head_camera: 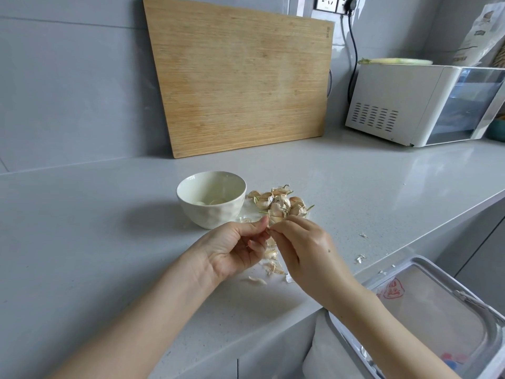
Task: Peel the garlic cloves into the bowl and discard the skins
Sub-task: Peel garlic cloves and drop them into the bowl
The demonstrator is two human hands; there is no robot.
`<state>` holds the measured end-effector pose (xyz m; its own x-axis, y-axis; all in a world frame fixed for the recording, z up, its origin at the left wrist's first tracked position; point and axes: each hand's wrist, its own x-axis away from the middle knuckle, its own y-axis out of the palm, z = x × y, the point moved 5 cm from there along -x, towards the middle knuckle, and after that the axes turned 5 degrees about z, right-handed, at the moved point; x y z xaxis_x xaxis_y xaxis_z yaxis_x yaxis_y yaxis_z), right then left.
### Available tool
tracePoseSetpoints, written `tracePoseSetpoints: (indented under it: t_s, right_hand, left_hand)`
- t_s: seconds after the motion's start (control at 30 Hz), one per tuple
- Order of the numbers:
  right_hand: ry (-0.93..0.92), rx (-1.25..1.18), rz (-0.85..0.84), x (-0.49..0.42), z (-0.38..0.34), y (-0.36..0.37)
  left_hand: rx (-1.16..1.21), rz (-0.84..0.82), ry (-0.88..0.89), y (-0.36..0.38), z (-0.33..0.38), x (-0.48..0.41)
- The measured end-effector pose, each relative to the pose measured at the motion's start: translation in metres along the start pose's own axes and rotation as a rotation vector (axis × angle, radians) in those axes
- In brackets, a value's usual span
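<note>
Over the grey bench [109, 242] both hands meet fingertip to fingertip. The left hand [235, 250] and the right hand [303, 247] each have their grip pinched on one garlic clove [274, 220]. It is mostly hidden by the fingers, so I cannot tell which way its long axis lies.

Just behind it is the pile of unpeeled cloves [278, 201], and loose skins [273, 265] lie on the bench under the hands.

The white bowl [180, 192], with a few peeled cloves in it, stands just beyond and left of the grip. It is nearer the left hand, so that hand looks better placed to drop the clove in.

The lined bin [437, 310] sits below the bench edge on the right, so the skins would go more easily from the right hand.
</note>
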<state>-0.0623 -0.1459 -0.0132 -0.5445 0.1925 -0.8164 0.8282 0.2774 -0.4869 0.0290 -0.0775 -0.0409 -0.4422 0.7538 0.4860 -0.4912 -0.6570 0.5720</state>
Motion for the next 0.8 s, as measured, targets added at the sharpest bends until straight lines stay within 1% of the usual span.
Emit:
tracePoseSetpoints:
  t_s: [0.17,0.23,0.4,0.53,0.7,0.8]
  right_hand:
    - [-0.050,0.044,0.002,-0.002,-0.005,-0.001]
    - [-0.043,0.041,0.004,-0.004,-0.003,-0.003]
    - [0.120,-0.080,0.026,-0.005,0.008,-0.009]
    - [0.243,-0.135,0.041,-0.003,0.016,-0.013]
    - [0.308,-0.180,0.001,0.002,0.018,-0.011]
    - [0.317,-0.214,0.011,0.002,0.015,-0.009]
  left_hand:
    - [-0.001,-0.039,-0.002,0.003,-0.001,0.003]
    - [-0.013,-0.048,-0.003,0.004,-0.001,0.004]
    - [-0.076,-0.072,0.040,0.006,0.004,0.009]
    - [-0.047,-0.055,0.059,0.004,0.008,0.011]
    - [-0.049,-0.027,0.096,0.003,0.011,0.009]
    - [-0.076,-0.010,0.129,0.002,0.011,0.009]
